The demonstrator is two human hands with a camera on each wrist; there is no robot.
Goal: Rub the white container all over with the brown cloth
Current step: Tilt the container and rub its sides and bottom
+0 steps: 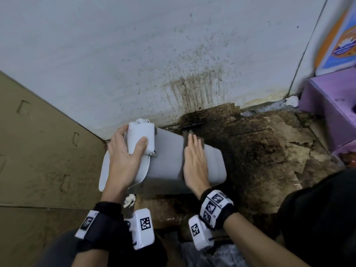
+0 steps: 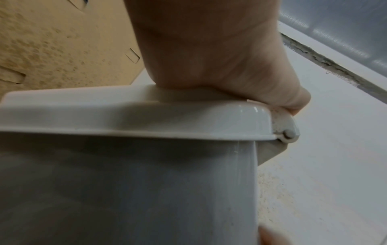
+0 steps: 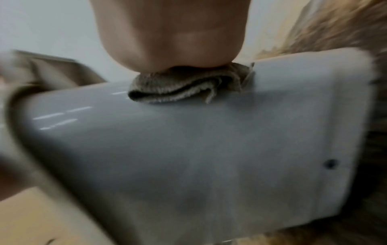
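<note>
Head view, brown cloth (image 1: 185, 138) under right fingers (image 1: 193, 146)

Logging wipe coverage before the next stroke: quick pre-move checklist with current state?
1. White container lying on its side, held: ok.
2. Left hand grips the lid end: ok.
3. Brown cloth between palm and container: ok.
4. Right hand pressing flat on the cloth: ok.
5. Underside wiped: cannot tell, hidden.
6. Dark spot near the base end cleaned: not ok.
</note>
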